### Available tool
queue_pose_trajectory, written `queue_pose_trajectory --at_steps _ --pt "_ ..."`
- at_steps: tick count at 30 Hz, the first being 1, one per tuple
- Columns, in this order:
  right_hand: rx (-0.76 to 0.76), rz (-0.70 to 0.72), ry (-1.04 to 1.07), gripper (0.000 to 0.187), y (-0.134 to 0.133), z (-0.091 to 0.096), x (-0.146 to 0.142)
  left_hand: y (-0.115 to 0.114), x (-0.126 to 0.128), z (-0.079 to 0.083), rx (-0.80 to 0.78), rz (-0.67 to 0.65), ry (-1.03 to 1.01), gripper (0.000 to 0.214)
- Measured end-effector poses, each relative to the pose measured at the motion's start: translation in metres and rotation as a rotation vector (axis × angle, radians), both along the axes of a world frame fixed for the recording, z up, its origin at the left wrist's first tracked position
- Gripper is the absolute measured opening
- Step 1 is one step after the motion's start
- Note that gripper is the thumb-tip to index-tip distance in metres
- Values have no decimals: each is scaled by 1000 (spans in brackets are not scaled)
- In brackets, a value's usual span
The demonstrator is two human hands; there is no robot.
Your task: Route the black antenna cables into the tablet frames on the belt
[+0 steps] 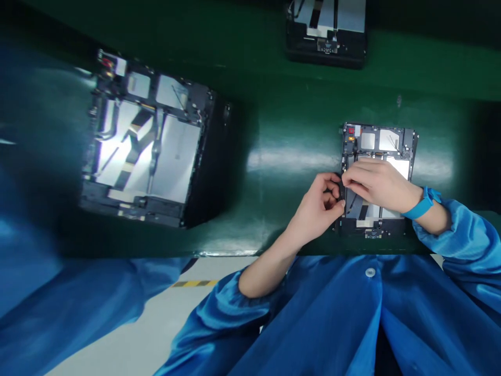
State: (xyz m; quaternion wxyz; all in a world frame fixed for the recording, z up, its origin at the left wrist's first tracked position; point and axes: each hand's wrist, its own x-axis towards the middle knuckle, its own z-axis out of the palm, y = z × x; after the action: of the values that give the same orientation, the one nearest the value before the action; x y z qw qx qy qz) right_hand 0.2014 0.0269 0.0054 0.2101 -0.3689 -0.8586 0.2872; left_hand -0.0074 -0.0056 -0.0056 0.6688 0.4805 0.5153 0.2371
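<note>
An opened tablet (386,230), its silvery battery plates, dark flex cables and small boards exposed, lies face up in front of me at the right. My left hand (319,211) is at its left edge, fingers curled, with the thumb tip against the tablet's side. Across the tablet reaches my right hand (378,183), a blue band on its wrist. Its thumb and index finger are pinched together over the left edge, just above my left fingertips. Whatever small thing lies in that pinch is hidden. The right hand covers much of the tablet's middle.
At the left a second opened tablet (178,156) sits tilted, close to a co-worker's blue sleeve (117,292). Another opened device (326,55) is partly in view at the far edge. All rest on a shiny green work surface (250,209), whose near edge borders my body.
</note>
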Motion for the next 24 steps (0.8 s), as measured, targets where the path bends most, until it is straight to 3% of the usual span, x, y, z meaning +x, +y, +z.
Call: queue_pose_trajectory --at_steps 10,24 --pt "-18 -65 -6 22 7 -7 4 19 12 -6 0 103 7 31" --pt "-28 -125 48 21 17 -7 5 27 13 -10 65 59 35 26"
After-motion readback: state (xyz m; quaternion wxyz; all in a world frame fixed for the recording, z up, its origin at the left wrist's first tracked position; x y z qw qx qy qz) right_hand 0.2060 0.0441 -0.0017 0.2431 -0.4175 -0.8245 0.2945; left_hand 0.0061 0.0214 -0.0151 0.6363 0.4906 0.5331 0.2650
